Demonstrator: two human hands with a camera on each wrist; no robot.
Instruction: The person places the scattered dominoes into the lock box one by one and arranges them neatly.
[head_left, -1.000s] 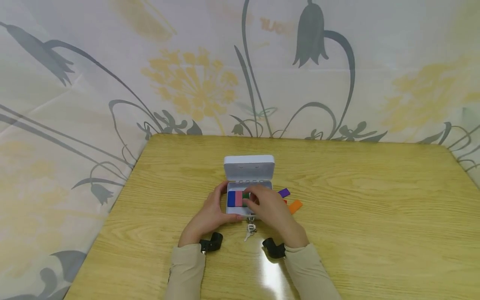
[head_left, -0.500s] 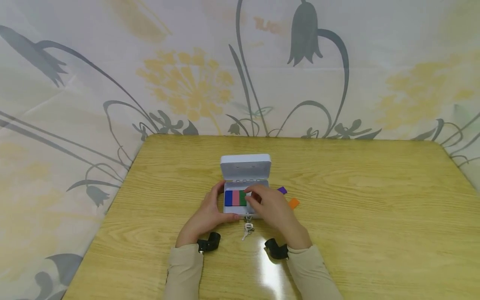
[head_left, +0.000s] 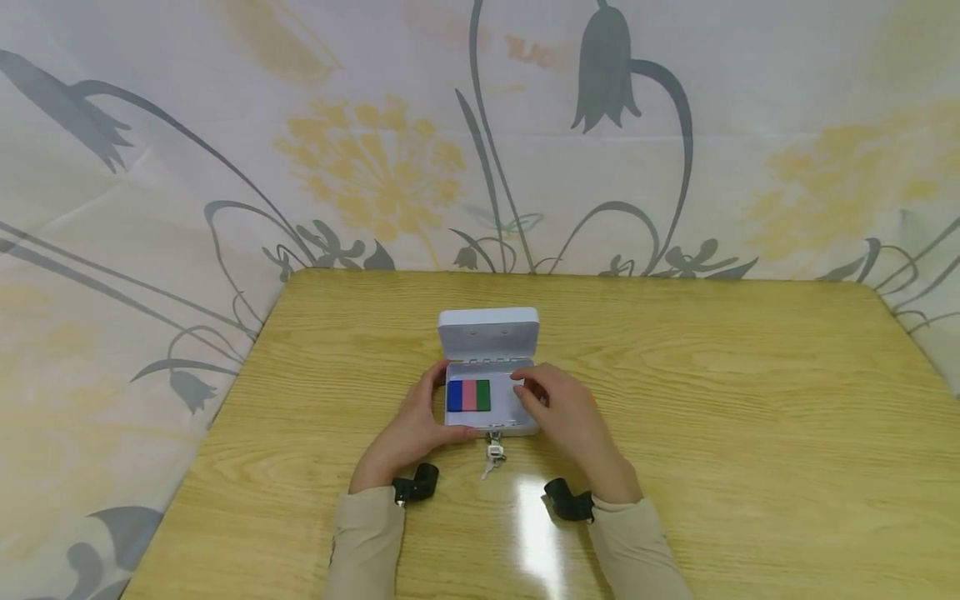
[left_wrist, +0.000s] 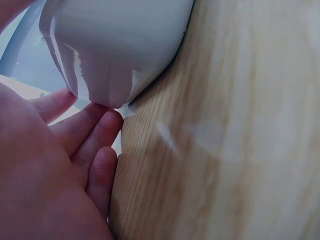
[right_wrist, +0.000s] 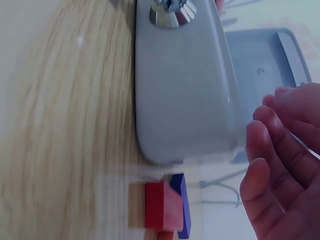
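A small white cash box (head_left: 506,404) stands on the table with its lid (head_left: 489,342) raised. Inside, against the left end, a blue block (head_left: 455,396), a pink block (head_left: 469,396) and a green block (head_left: 483,396) lie side by side. My left hand (head_left: 411,427) holds the box's left end, thumb along the front and fingers round the far corner. The left wrist view shows its fingertips against the box wall. My right hand (head_left: 566,410) hovers at the box's right end, fingers loosely bent, holding nothing.
Keys (head_left: 494,452) hang from the front lock (right_wrist: 172,15). On the table to the right of the box lie a red block (right_wrist: 164,206), a purple block (right_wrist: 184,202) and an orange block (right_wrist: 166,235), mostly hidden by my right hand in the head view. A patterned cloth (head_left: 375,167) rises behind the table.
My right hand has let go of the green block and drawn back to the right, uncovering it beside the pink one. My left hand keeps its hold on the box.
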